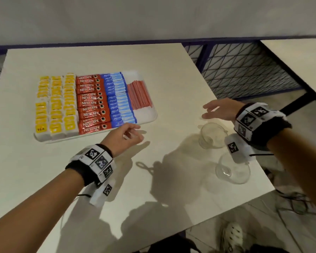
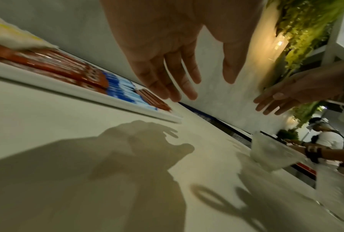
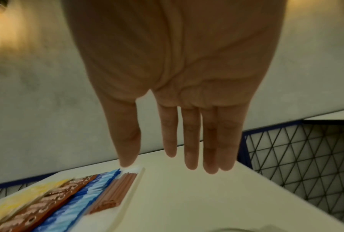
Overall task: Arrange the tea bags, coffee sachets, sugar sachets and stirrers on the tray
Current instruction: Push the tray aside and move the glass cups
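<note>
A white tray [image 1: 150,114] on the table holds yellow tea bags [image 1: 55,105], red coffee sachets [image 1: 92,105], blue sugar sachets [image 1: 119,101] and a bundle of red stirrers [image 1: 139,95], each in its own column. My left hand [image 1: 128,134] hovers just off the tray's near right corner, fingers relaxed, holding nothing. My right hand [image 1: 219,110] hangs in the air to the right of the tray with straight fingers, empty. In the right wrist view the stirrers [image 3: 115,193] lie below the thumb. The left wrist view shows the tray edge [image 2: 87,92] to the left of my fingers [image 2: 175,84].
Two clear glass bowls [image 1: 212,136] [image 1: 232,170] stand on the table near its right edge, under my right wrist. A blue wire-mesh frame [image 1: 244,70] stands beyond the table's right side. Another person sits far off in the left wrist view.
</note>
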Available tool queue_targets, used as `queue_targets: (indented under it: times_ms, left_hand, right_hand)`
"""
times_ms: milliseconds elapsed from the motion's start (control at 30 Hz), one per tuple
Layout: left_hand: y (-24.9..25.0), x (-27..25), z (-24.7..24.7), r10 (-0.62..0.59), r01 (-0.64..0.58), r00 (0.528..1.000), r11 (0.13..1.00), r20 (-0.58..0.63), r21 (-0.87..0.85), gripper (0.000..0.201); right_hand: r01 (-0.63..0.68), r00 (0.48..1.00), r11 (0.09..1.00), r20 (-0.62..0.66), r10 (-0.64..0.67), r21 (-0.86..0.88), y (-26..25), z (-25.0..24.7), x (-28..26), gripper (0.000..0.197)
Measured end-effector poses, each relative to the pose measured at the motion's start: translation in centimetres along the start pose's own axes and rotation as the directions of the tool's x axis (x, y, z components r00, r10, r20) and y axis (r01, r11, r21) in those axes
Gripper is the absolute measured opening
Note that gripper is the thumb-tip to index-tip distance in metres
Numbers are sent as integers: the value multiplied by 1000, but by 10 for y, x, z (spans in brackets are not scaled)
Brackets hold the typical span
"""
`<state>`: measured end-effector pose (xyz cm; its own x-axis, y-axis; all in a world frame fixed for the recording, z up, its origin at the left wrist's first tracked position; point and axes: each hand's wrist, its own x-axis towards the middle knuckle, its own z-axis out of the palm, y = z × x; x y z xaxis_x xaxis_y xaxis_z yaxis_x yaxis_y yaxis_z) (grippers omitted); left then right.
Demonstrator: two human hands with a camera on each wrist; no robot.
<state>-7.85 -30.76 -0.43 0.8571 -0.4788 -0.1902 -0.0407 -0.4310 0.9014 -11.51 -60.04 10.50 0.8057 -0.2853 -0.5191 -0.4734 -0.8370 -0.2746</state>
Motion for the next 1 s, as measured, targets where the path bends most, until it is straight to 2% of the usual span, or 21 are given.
queue_targets:
  times_ms: [133, 200, 267, 400, 500, 600, 667, 733, 867, 933, 1000]
  left_hand:
    - [24, 11, 61, -10, 5, 997, 998, 77, 56, 63]
    - [33, 18, 90, -31, 23, 994, 996, 102, 84, 80]
    - [41, 24, 117, -51, 39, 991, 994, 122, 99, 92]
    - [55, 34, 159, -68, 54, 991, 991, 113, 122, 104]
    - [63, 40, 179, -75, 68, 994, 994, 83, 82, 109]
    - [70, 46, 194, -85, 85, 994, 996, 72, 0, 110]
    - [72, 49, 202, -91, 92, 993, 996, 70, -19, 112]
    - [71, 54, 208, -75, 73, 995, 997, 69, 33, 113]
    - [71, 72, 209, -46, 40, 998, 991, 43, 129, 103]
    - [71, 86, 201, -54, 50, 998, 989, 23, 139, 100]
    - [71, 102, 185, -71, 69, 997, 985, 8, 156, 100]
  right_hand:
    - [31, 999, 999, -23, -31, 13, 62, 1, -28, 76]
    - [93, 995, 988, -42, -89, 120, 90, 8, -45, 86]
    - [139, 990, 975, 16, -143, 171, 116, 18, -57, 90]
    - [230, 946, 972, 225, -235, 52, 148, 46, -66, 115]
    - [356, 905, 930, 284, -317, -96, 156, 67, -62, 127]
    - [462, 879, 876, 201, -432, -137, 158, 79, -60, 119]
    - [469, 876, 882, 152, -459, -41, 158, 81, -57, 106]
    - [496, 861, 868, 119, -494, 16, 156, 80, -55, 94]
    - [580, 814, 802, 108, -570, -141, 155, 77, -40, 74]
    - [571, 821, 799, 114, -560, -188, 154, 75, -27, 74]
    - [548, 836, 815, 108, -537, -187, 150, 73, -12, 84]
